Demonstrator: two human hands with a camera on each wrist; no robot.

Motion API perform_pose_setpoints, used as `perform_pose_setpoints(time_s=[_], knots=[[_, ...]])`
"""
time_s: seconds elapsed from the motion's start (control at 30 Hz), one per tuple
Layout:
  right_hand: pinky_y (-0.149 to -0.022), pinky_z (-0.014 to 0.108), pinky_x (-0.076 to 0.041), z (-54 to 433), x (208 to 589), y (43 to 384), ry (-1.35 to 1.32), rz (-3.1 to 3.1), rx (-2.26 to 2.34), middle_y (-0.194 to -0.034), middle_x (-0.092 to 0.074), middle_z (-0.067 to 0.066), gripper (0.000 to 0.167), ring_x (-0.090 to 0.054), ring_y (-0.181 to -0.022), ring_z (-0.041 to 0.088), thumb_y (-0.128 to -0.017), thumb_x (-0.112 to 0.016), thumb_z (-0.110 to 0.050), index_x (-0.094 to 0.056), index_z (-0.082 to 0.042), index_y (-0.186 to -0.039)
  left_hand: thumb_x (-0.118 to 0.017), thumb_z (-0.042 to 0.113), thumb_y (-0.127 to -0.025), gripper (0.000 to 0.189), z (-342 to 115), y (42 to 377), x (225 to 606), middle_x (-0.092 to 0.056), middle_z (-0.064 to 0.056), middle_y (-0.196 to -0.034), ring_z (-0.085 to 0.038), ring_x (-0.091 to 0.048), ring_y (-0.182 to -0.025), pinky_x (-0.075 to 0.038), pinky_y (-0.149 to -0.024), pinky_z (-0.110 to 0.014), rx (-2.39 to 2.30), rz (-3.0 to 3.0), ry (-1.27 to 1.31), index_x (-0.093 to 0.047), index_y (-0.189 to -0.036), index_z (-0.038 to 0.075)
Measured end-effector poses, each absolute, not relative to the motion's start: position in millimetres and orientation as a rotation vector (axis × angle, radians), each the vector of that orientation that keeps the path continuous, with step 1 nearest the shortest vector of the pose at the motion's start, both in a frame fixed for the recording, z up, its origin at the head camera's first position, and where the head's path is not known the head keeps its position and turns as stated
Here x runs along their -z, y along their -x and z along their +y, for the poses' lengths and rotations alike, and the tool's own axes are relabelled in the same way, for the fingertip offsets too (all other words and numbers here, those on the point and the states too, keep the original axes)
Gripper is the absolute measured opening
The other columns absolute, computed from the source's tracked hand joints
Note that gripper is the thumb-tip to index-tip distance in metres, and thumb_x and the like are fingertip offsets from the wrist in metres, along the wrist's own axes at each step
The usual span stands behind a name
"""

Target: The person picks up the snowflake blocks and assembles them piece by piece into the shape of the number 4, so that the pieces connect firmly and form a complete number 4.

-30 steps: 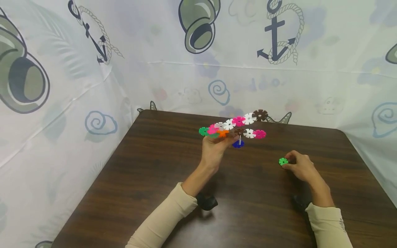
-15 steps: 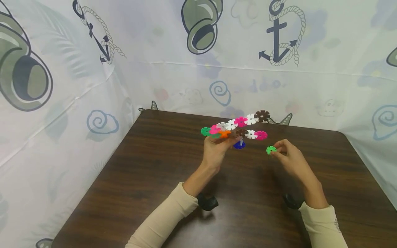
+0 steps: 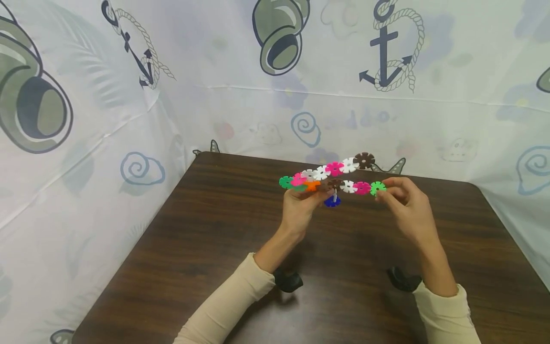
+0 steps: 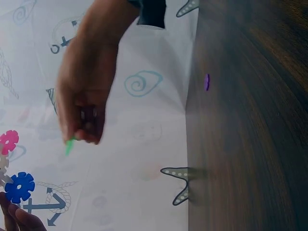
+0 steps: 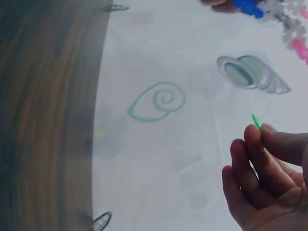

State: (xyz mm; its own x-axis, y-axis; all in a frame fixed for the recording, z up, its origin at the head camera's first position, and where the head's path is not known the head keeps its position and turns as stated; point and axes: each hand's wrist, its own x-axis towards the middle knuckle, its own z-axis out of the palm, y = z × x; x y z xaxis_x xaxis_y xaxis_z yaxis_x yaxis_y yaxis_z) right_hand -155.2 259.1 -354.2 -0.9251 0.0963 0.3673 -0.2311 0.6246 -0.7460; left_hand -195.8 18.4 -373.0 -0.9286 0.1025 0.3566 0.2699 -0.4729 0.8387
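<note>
My left hand (image 3: 298,212) grips a chain of joined snowflake discs from below, held above the table. One row of the chain ends in a brown disc (image 3: 364,160), the other in a pink disc (image 3: 362,188). A blue disc (image 3: 333,201) hangs under it on a white piece. Between thumb and fingertips, my right hand (image 3: 412,210) pinches a loose green snowflake disc (image 3: 378,188). In the head view this disc lines up beside the pink one; both wrist views show it edge-on, with a gap to the chain. My left fingers are partly hidden behind the discs.
The dark wooden table (image 3: 215,229) lies below both hands. In the left wrist view a small purple piece (image 4: 207,82) lies on it. A patterned cloth (image 3: 240,110) rises behind the table and at its left. Black devices (image 3: 289,281) sit at both wrists.
My right hand has lifted the green disc from low over the table and carried it up and left to the pink end of the chain. My left hand has barely moved.
</note>
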Motion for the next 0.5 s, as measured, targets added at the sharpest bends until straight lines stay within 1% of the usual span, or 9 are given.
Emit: perform_pose_setpoints(time_s=[0.23,0.37,0.4,0.43,0.5], knots=[[-0.078,0.014,-0.045,249.7,339.5,146.1,-0.06,-2.319,-1.261,-0.085,-0.072,-0.024,0.031,-0.064,-0.09,-0.003,-0.099,-0.07,-0.018,-0.066,-0.008,-0.128,-0.074,-0.007,-0.086,0.038,20.5,195.5,373.2,-0.078,0.015,-0.085,-0.007,-0.055,-0.063,-0.046,-0.062,-0.023,2.557,-1.547,0.565,-0.078,-0.086,0.031],[-0.078,0.013,-0.047,242.2,330.3,138.9,-0.052,-2.226,-1.289,-0.084,-0.072,-0.025,0.029,-0.067,-0.088,-0.002,-0.098,-0.071,-0.014,-0.069,-0.008,-0.126,-0.074,-0.005,-0.087,0.036,20.8,194.2,372.6,-0.078,0.015,-0.085,-0.007,-0.055,-0.063,-0.046,-0.062,-0.023,2.558,-1.554,0.569,-0.078,-0.085,0.03],[-0.077,0.013,-0.047,239.9,327.5,136.8,-0.057,-2.202,-1.292,-0.084,-0.073,-0.024,0.028,-0.068,-0.087,-0.002,-0.097,-0.071,-0.013,-0.07,-0.008,-0.125,-0.074,-0.005,-0.086,0.03,20.9,194.1,372.7,-0.079,0.014,-0.085,-0.007,-0.056,-0.063,-0.046,-0.062,-0.024,2.563,-1.548,0.57,-0.079,-0.086,0.025],[-0.078,0.013,-0.048,237.4,324.9,134.6,-0.063,-2.183,-1.293,-0.084,-0.073,-0.023,0.027,-0.069,-0.087,-0.001,-0.097,-0.071,-0.012,-0.071,-0.009,-0.124,-0.074,-0.005,-0.086,0.029,21.0,194.1,372.9,-0.079,0.014,-0.085,-0.008,-0.056,-0.063,-0.047,-0.062,-0.023,2.566,-1.544,0.572,-0.079,-0.086,0.024],[-0.077,0.013,-0.049,232.2,319.1,129.9,-0.069,-2.151,-1.296,-0.085,-0.074,-0.018,0.026,-0.07,-0.086,0.0,-0.098,-0.07,-0.01,-0.072,-0.01,-0.123,-0.077,-0.001,-0.085,0.014,21.1,194.3,374.1,-0.079,0.012,-0.085,-0.011,-0.056,-0.063,-0.047,-0.062,-0.023,2.573,-1.534,0.572,-0.08,-0.088,0.013]])
